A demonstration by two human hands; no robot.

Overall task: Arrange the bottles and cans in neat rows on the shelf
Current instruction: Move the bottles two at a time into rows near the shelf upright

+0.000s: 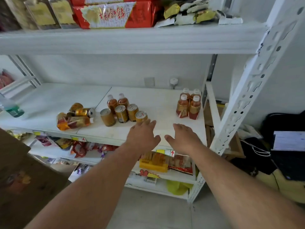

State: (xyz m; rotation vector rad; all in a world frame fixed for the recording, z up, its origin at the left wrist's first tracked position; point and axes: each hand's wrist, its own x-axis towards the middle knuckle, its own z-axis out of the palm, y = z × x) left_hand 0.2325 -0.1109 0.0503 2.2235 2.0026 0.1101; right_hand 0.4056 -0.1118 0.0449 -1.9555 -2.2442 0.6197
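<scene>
On the white middle shelf (165,103) several gold cans (122,114) stand upright in a loose cluster, with two amber bottles (118,102) behind them. To the left, cans (82,111) and a bottle (74,123) lie tipped over in a heap. At the right, several amber bottles (189,104) stand in a tight square block. My left hand (142,136) hovers over the shelf's front, fingers spread, fingertips just short of the nearest can (141,116). My right hand (183,138) is beside it, palm down and empty.
A green-labelled clear bottle (11,108) stands at the shelf's far left. Snack packs fill the shelf above (107,14) and the lower shelf (156,161). A white perforated upright (252,83) bounds the right side. A brown cardboard box (21,171) sits at lower left.
</scene>
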